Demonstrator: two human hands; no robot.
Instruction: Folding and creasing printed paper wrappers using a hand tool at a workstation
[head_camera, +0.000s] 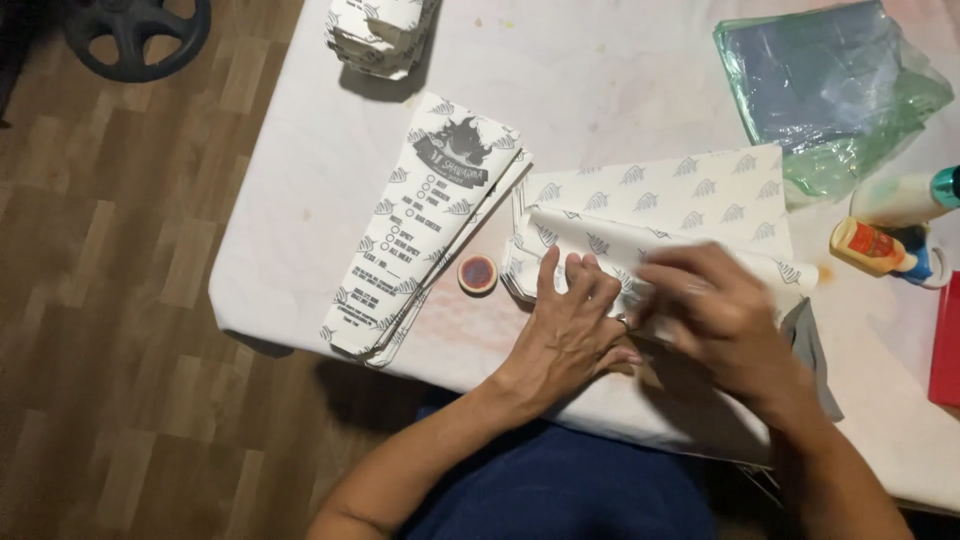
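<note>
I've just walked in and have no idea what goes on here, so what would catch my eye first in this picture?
Two bare hands meet at the table's near edge: the left hand presses flat on a leaf-patterned white paper sheet, while the right hand folds its edge over. Left of them lies a stack of folded printed paper sleeves, with a small round red-topped lid between. A crumpled greenish plastic bag sits at the far right.

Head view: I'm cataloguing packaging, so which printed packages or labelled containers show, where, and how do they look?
Flat paper sleeves: left of the hands, long, white, grey print.
Folded sleeves stack: top edge, white, grey pattern.
Patterned sheet: under both hands, white.
Glue bottle: right, yellow, red label.
</note>
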